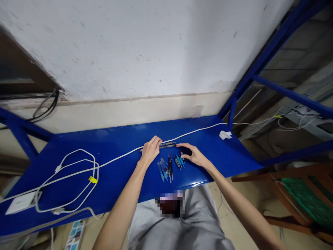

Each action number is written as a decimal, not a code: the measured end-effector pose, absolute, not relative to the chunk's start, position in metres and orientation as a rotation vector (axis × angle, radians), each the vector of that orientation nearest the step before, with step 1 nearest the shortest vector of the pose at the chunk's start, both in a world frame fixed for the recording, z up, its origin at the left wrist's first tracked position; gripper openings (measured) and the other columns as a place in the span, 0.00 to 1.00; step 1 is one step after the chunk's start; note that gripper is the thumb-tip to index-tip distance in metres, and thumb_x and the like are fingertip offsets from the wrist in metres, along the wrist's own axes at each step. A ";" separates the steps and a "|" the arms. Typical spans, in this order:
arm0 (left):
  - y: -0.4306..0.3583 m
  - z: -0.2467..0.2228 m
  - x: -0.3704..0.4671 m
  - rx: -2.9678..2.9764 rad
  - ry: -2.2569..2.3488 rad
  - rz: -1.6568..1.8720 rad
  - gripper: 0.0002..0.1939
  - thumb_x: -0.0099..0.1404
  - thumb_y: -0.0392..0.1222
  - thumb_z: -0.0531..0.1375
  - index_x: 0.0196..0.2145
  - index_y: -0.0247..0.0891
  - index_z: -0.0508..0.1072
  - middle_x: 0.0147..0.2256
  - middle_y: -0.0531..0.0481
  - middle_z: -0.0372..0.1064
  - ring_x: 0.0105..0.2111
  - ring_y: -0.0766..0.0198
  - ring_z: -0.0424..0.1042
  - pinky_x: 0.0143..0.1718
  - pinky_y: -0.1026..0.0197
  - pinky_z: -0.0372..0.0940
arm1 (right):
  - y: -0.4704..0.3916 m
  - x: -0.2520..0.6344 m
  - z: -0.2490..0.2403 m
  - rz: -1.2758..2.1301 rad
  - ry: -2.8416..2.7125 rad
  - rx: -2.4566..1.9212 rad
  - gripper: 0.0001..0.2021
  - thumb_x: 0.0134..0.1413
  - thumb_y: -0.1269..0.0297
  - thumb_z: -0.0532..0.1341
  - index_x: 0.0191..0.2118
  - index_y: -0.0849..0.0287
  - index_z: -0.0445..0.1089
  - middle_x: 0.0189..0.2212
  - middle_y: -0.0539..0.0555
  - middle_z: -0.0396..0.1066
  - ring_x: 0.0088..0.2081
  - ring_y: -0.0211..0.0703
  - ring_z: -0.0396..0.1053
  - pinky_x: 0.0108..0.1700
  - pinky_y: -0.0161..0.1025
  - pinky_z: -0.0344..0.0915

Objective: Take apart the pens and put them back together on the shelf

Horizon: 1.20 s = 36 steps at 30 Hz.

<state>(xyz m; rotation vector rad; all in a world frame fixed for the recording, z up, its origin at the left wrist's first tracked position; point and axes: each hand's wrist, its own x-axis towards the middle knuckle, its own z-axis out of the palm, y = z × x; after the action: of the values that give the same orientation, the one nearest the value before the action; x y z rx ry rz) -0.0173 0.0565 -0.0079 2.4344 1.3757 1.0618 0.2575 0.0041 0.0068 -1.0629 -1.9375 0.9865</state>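
Observation:
My left hand (151,150) rests palm down with its fingers curled together over the left part of a row of slim dark-grey pen pieces (168,144). What lies under those fingers is hidden. At the row's right end, the outstretched index finger of my right hand (195,155) reaches the tips, while its thumb is bent apart beside a cluster of short blue and grey pen parts (179,161). Between my forearms lie several clear-blue pen barrels (162,171) and, to their right, thin black refills (170,168), all pointing roughly toward my lap.
A white cable (118,158) runs across the blue table (114,191) behind the pens and coils at left near a white box (22,203). Crumpled white tissue (225,134) lies at right. Blue frame posts (231,113) and a wooden chair (299,194) stand beyond.

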 end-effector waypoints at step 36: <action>0.055 -0.006 -0.010 2.478 1.232 1.027 0.13 0.77 0.43 0.52 0.41 0.39 0.76 0.38 0.48 0.75 0.36 0.64 0.76 0.37 0.63 0.66 | 0.075 0.195 -0.003 1.213 -1.216 -1.015 0.28 0.59 0.36 0.61 0.24 0.58 0.70 0.12 0.45 0.56 0.14 0.32 0.51 0.17 0.33 0.49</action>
<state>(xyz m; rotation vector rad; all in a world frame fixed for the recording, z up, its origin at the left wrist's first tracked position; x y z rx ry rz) -0.0097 0.0553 -0.0057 2.4775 1.2321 1.0270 0.1947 0.0752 -0.0030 -1.0147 -1.2156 1.2130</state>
